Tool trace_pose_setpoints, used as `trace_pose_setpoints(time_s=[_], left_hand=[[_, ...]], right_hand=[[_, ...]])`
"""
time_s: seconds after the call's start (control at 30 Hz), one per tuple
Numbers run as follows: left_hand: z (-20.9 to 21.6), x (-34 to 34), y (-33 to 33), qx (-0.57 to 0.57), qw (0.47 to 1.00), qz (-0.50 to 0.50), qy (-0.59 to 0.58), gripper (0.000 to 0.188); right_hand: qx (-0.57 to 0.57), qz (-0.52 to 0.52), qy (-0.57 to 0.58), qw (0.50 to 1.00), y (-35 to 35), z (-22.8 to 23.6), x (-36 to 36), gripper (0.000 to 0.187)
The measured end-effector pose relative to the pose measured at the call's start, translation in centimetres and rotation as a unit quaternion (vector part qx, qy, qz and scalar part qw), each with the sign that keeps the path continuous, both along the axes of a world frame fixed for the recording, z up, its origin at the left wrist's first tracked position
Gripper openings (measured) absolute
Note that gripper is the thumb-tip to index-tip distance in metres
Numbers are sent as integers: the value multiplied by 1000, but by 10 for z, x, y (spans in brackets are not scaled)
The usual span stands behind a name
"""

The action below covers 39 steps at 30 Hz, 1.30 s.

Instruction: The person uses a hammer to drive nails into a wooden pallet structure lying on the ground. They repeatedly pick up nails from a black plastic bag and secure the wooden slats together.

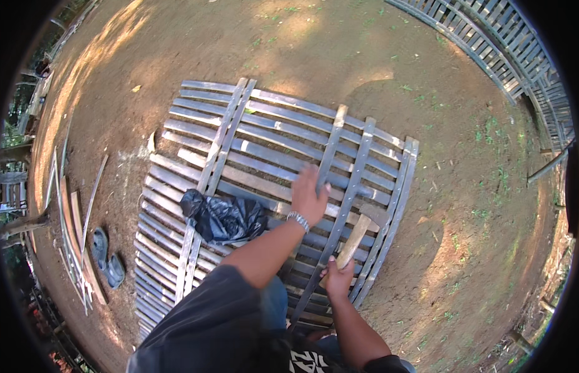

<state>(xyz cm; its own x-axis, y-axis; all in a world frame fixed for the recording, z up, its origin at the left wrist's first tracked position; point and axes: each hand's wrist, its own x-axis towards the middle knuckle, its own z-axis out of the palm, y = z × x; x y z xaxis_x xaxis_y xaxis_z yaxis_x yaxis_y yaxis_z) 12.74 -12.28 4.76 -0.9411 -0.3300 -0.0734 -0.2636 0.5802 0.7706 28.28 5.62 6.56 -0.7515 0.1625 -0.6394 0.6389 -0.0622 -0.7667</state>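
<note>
A large panel of slats lies on the ground, with long crosspieces running over the slats. My left hand, with a bracelet at the wrist, reaches over the middle of it beside one crosspiece. Its fingers are stretched and slightly blurred, and I cannot tell whether they touch the wood. In my right hand is the pale wooden handle of a hatchet, its dark metal head pointing away from me over the right part of the panel. Left of my left forearm, a crumpled black plastic bag rests on the slats.
On the dirt ground at the left lie a pair of dark sandals and several long wooden strips. A slatted fence curves along the upper right. My leg is close to the panel's near part.
</note>
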Motion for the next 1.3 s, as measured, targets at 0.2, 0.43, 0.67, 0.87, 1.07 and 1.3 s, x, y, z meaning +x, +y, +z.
trace_pose_setpoints(time_s=[0.2, 0.43, 0.67, 0.87, 1.07, 1.3], left_hand=[[89, 162, -108, 36, 992, -110, 43, 9], [59, 159, -186, -163, 975, -59, -141, 12], [19, 164, -168, -177, 983, 8, -38, 25], [17, 171, -173, -119, 971, 154, -139, 35], [16, 155, -179, -102, 971, 140, -164, 23], [45, 122, -180, 364, 907, 180, -114, 16]], right_hand=[[63, 25, -41, 997, 19, -23, 8, 29], [63, 28, -40, 997, 16, -21, 9, 27], [73, 38, -48, 995, 19, -19, 6, 26], [99, 43, -45, 993, 19, -16, 5, 27], [92, 50, -38, 994, 16, -11, 3, 28], [86, 48, -33, 995, 17, -17, 7, 27]])
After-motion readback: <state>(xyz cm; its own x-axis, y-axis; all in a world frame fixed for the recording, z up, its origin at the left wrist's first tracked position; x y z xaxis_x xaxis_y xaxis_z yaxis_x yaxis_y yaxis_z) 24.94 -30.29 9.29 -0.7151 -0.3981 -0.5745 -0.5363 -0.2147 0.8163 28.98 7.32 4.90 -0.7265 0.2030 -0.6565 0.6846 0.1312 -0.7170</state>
